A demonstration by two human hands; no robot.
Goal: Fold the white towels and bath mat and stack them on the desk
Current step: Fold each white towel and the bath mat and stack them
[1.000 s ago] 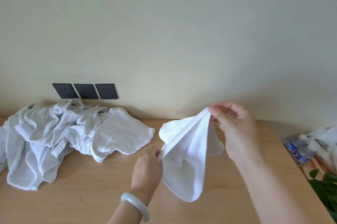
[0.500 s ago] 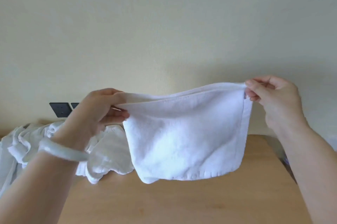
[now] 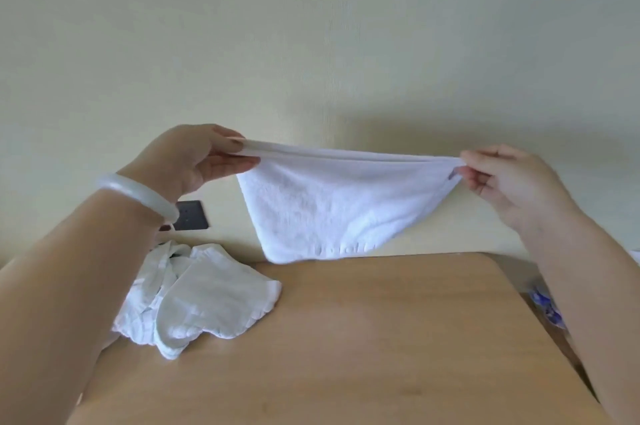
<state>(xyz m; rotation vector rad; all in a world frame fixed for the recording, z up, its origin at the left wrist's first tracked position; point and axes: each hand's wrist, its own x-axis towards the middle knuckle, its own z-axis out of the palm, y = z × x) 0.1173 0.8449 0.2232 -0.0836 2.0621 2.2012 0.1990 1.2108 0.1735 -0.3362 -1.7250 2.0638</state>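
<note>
Left forearm comes in from the lower left, pale bracelet (image 3: 138, 197) on the wrist. The left hand (image 3: 197, 161) is raised, thumb and fingers pinching the top left corner of a small white towel (image 3: 339, 206). Behind the wrist, a dark socket plate (image 3: 190, 215) on the wall.

Below it, a pile of white linen (image 3: 197, 300) lies crumpled on the desk (image 3: 363, 338), toward the back edge on the left side and partly hidden by the forearm. Can't tell which piece is the bath mat.

Centre: the towel is in the air over the desk's back edge, stretched taut between both hands. The top edge looks doubled, so probably one fold is in. The bottom hem sags low near the back edge; touching or not, can't tell.

Right: the right hand (image 3: 509, 178) pinches the top right corner with thumb and fingertips, other fingers loosely curled. Past the desk's right edge is a blue-and-white object (image 3: 549, 307), mostly hidden by the arm; unclear what it is.

Progress looks early. No folded stack shows anywhere on the desk. This towel seems mid-fold, likely needing another fold before it goes down on the bare front area. The whole pile looks unfolded, so most of the work is left.
</note>
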